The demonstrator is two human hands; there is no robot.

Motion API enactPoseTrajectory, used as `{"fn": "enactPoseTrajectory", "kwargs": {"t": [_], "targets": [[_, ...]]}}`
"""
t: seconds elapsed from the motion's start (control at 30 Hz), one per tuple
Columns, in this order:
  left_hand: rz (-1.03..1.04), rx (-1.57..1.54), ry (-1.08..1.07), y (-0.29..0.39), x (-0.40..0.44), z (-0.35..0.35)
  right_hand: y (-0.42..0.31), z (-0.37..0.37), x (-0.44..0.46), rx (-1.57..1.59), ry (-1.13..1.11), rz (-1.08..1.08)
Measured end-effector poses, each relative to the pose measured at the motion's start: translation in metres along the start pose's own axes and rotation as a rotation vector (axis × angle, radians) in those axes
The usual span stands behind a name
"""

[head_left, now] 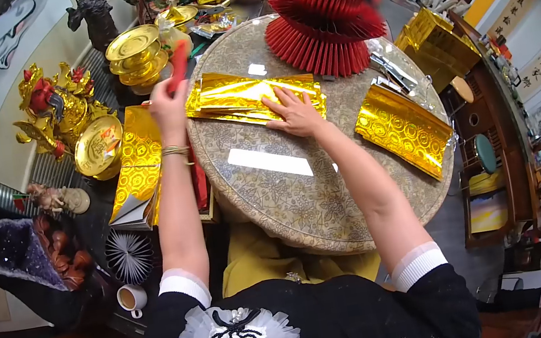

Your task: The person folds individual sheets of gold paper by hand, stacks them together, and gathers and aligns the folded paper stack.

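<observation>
My left hand [169, 103] is closed around a slim red tool [180, 63], which points up beside the left end of the gold foil sheets. Its exact kind is hard to make out. Fingers spread, my right hand [295, 113] lies flat on the stack of gold foil sheets [224, 93] on the round table [276, 203]. Another gold foil sheet [404, 128], patterned and curled, rests at the table's right side. Below my left hand, more patterned gold paper [137, 168] lies on a side surface.
A tall red pleated paper piece [318, 22] stands at the table's back. Metal tools [392, 72] lie at the right. On the left are gold dishes [136, 53], a gold statue [62, 106], an amethyst geode [14, 253] and a coffee mug [132, 298].
</observation>
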State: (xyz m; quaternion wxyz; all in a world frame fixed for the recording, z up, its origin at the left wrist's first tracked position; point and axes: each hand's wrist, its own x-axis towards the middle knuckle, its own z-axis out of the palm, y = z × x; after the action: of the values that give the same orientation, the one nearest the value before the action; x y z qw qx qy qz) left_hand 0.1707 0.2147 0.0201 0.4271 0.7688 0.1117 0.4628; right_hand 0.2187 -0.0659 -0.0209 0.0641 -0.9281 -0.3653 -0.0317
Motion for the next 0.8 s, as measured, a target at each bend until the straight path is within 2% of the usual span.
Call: {"fn": "enactPoseTrajectory", "kwargs": {"t": [0.03,0.1,0.17,0.2,0.27,0.3,0.33,0.37,0.43,0.5,0.63,0.73,0.8], "targets": [[0.071,-0.006,-0.111,0.035,-0.012,0.003,0.0,-0.001,0.0,0.004,0.001,-0.001],[0.298,0.085,-0.394,0.031,-0.031,0.026,-0.004,-0.003,0.003,0.022,0.012,-0.012],[0.347,0.541,-0.638,0.009,-0.047,0.043,-0.004,-0.007,0.001,0.094,-0.02,0.048],[0.365,0.504,-0.572,0.009,-0.049,0.041,-0.006,-0.01,-0.009,0.124,0.044,0.042],[0.474,0.428,-0.423,0.032,-0.061,0.031,-0.02,-0.02,-0.048,0.111,0.446,-0.108],[0.541,0.392,-0.324,0.053,-0.074,0.017,-0.034,-0.032,-0.079,0.214,0.478,-0.066],[0.455,0.336,-0.434,0.059,-0.097,0.005,-0.042,-0.028,-0.109,0.322,0.613,-0.095],[0.343,0.149,-0.573,0.073,-0.124,-0.008,-0.052,-0.035,-0.145,0.403,0.443,-0.057],[0.412,0.054,-0.838,0.104,-0.176,-0.029,-0.058,-0.031,-0.201,0.384,0.597,-0.068],[0.475,0.147,-0.86,0.122,-0.208,-0.033,-0.043,-0.04,-0.24,0.364,0.67,0.109],[0.299,0.006,-0.757,0.129,-0.214,-0.028,0.018,-0.072,-0.281,0.17,0.772,0.386],[0.285,-0.018,-0.736,0.127,-0.215,-0.028,0.068,-0.084,-0.285,0.113,0.645,0.538],[0.313,0.0,-0.743,0.126,-0.215,-0.028,0.095,-0.078,-0.28,0.127,0.593,0.559]]}}
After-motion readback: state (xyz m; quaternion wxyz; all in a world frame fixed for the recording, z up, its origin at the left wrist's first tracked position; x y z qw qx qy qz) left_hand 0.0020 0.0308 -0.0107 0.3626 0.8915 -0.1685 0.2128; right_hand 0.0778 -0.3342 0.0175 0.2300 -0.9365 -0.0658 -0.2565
